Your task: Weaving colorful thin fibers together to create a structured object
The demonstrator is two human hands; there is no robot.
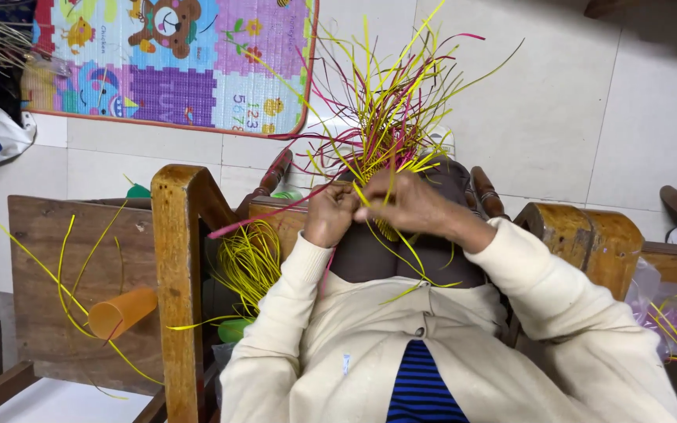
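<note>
A half-woven piece of yellow and magenta plastic strips [389, 117] rests on my lap, its loose ends fanning upward. My left hand [329, 213] pinches strips at its lower left edge. My right hand [410, 202] lies over the woven core, fingers curled around yellow strips. Both hands touch each other over the weave. I wear cream sleeves and a dark skirt [385, 258].
A wooden chair arm [178, 274] stands at left, with a coil of yellow strips [251, 262] beside it. An orange cup [121, 312] lies on a wooden board [41, 258]. A colourful play mat [174, 63] covers the tiled floor. Another wooden arm [581, 231] is at right.
</note>
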